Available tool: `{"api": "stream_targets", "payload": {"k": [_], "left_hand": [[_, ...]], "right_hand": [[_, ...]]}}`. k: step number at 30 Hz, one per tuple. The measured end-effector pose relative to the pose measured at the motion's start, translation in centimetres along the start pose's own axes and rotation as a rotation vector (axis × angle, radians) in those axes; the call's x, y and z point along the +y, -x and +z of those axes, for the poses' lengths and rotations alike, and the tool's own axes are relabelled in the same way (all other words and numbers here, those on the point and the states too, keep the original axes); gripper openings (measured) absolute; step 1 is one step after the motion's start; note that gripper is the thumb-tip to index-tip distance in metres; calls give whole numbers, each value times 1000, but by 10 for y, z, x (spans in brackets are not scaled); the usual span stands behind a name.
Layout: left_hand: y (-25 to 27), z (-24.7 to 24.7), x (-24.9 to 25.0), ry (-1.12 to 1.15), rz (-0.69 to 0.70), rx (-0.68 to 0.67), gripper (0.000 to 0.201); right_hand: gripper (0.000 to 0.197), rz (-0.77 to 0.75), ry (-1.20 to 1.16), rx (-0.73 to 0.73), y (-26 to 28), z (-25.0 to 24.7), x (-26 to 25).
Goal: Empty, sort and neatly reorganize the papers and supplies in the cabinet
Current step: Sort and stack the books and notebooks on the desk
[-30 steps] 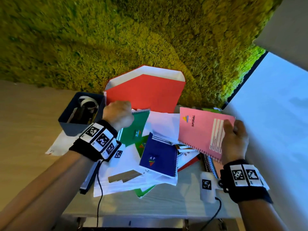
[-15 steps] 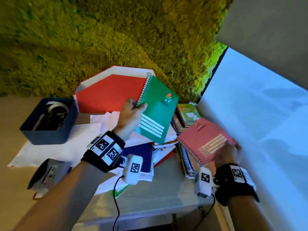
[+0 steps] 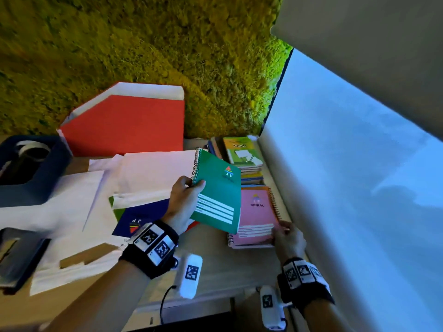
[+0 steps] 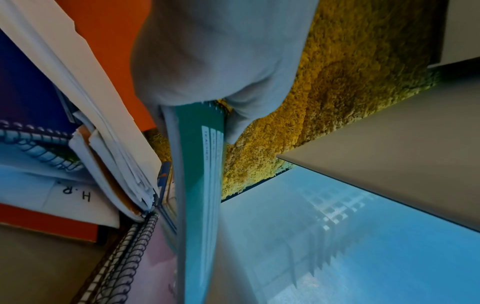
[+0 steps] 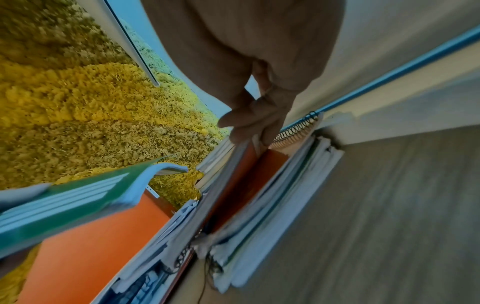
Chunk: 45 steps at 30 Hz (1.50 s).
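The left hand (image 3: 182,204) grips a green spiral-bound notebook (image 3: 218,192) by its coil edge, held above the wooden counter (image 3: 223,267). The right hand (image 3: 288,240) pinches the near corner of a pink spiral notebook (image 3: 256,213) lying on a small stack beside the white wall (image 3: 347,188).

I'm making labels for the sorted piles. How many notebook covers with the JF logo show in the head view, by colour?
green notebook: 1
pink notebook: 1
blue notebook: 1
Total: 3
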<state>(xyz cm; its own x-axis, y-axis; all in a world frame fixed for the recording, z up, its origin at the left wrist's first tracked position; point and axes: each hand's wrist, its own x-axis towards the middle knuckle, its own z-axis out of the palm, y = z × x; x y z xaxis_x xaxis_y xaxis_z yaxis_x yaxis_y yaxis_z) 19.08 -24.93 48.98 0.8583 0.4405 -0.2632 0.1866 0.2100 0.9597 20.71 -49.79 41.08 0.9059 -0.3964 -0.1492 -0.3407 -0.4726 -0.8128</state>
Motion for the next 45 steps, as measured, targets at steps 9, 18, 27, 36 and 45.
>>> {"api": "stream_targets", "payload": {"k": [9, 18, 27, 36, 45], "left_hand": [[9, 35, -21, -51, -10, -71, 31], [11, 48, 2, -435, 484, -501, 27], [3, 60, 19, -389, 682, -261, 26], [-1, 72, -74, -686, -83, -207, 26], [-1, 89, -109, -750, -59, -409, 63]], "right_hand": [[57, -250, 146, -171, 5, -9, -21], [87, -927, 421, 67, -4, -52, -71], [14, -943, 422, -74, -34, -89, -87], [29, -50, 465, -272, -50, -27, -5], [36, -86, 784, -318, -45, -23, -3]]}}
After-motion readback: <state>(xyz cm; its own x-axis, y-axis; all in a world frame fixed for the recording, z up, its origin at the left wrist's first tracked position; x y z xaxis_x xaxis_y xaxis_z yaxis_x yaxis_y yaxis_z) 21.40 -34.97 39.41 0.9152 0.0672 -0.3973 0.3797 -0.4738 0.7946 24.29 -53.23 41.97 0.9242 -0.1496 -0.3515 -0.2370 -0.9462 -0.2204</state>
